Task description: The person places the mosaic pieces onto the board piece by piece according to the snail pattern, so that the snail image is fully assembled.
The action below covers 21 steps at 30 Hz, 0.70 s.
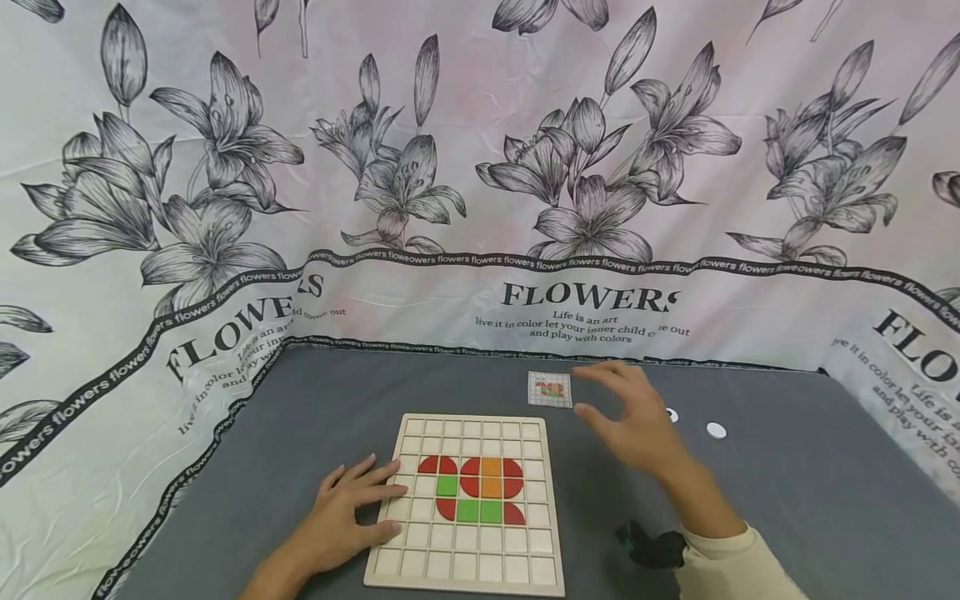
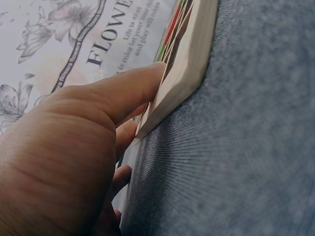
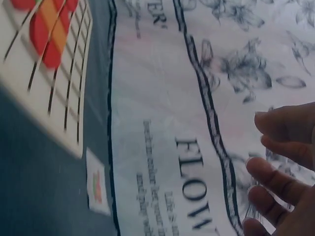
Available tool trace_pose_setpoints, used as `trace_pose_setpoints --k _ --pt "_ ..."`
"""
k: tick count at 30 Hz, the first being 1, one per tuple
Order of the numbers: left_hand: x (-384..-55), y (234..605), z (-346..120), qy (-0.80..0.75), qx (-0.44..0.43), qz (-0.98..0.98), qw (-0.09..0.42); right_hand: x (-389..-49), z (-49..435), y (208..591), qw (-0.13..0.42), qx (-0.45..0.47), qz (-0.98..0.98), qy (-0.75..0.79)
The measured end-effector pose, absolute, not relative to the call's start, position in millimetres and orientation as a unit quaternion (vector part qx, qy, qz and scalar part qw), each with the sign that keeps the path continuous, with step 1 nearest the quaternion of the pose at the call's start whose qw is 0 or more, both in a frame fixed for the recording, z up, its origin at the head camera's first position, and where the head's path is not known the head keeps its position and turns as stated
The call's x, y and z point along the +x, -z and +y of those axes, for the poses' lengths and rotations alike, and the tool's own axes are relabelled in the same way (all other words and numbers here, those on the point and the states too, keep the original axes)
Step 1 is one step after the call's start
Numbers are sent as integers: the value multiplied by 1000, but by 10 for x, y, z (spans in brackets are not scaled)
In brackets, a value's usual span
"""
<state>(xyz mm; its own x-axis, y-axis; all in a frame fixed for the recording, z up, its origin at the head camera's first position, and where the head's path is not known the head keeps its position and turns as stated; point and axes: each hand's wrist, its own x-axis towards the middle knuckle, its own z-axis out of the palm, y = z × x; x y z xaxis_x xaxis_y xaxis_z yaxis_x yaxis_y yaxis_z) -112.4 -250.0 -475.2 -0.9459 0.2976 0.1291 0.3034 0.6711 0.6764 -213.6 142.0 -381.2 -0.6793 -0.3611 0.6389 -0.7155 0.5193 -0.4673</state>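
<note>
A cream wooden grid board (image 1: pixel 465 567) lies on the grey table, seen whole in the head view. Red, orange and green tiles (image 1: pixel 491 478) fill several of its cells, some with rounded sides. My left hand (image 1: pixel 341 512) rests on the board's left edge with fingers spread; its thumb (image 2: pixel 133 88) touches the rim in the left wrist view. Beyond the board lies a small card (image 1: pixel 550 389) printed with a coloured pattern on a grid. My right hand (image 1: pixel 633 421) is nearest to this card, its fingers apart and holding nothing. In the right wrist view its fingertips (image 3: pixel 263 169) stand clear of the card.
Two small white discs (image 1: pixel 716 430) lie on the table right of my right hand, one partly hidden by it. A black object (image 1: pixel 651 546) is beside the right sleeve. A flower-printed cloth (image 1: pixel 420 300) walls in the table's back and sides.
</note>
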Motion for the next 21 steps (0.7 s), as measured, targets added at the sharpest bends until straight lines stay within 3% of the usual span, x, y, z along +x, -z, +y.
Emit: trace_pose_setpoints --k 12,21 --pt "-1105 4769 -2481 375 -167 -912 2 -2336 2145 4049 212 244 -866 -381" --pt "-1125 4777 -2492 364 -160 -918 8 -2485 2399 4320 176 164 -904 -354"
